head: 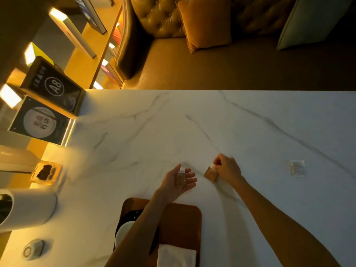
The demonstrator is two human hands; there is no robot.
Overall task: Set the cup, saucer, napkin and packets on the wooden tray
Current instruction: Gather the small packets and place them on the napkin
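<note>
Two brown packets are being handled above the white marble table (pixel 146 132). One brown packet (pixel 180 180) is lying flat on the upturned palm of the left hand (pixel 178 182), whose fingers are spread and only slightly curled, so nothing is pinched. The second brown packet (pixel 211 174) is pinched at its pale top edge by the thumb and fingertips of the right hand (pixel 227 167); its lower corner is seen at or just above the marble, and contact cannot be judged. A white packet (pixel 298 168) is lying flat on the table, well apart to the right.

The wooden tray (pixel 181 218) is set near the lower edge of the view, just below the left hand, and is crossed by the left forearm. On it, a white cup (pixel 124 233) on a dark saucer (pixel 133 213) is partly hidden at the left side, and a folded white napkin (pixel 176 256) is placed at the near right. The tray's far right part is bare wood.

Broad open marble is seen beyond both hands up to the table's far edge. A white cylindrical container (pixel 28 208) and a small glass dish (pixel 46 172) are kept along the left edge.
</note>
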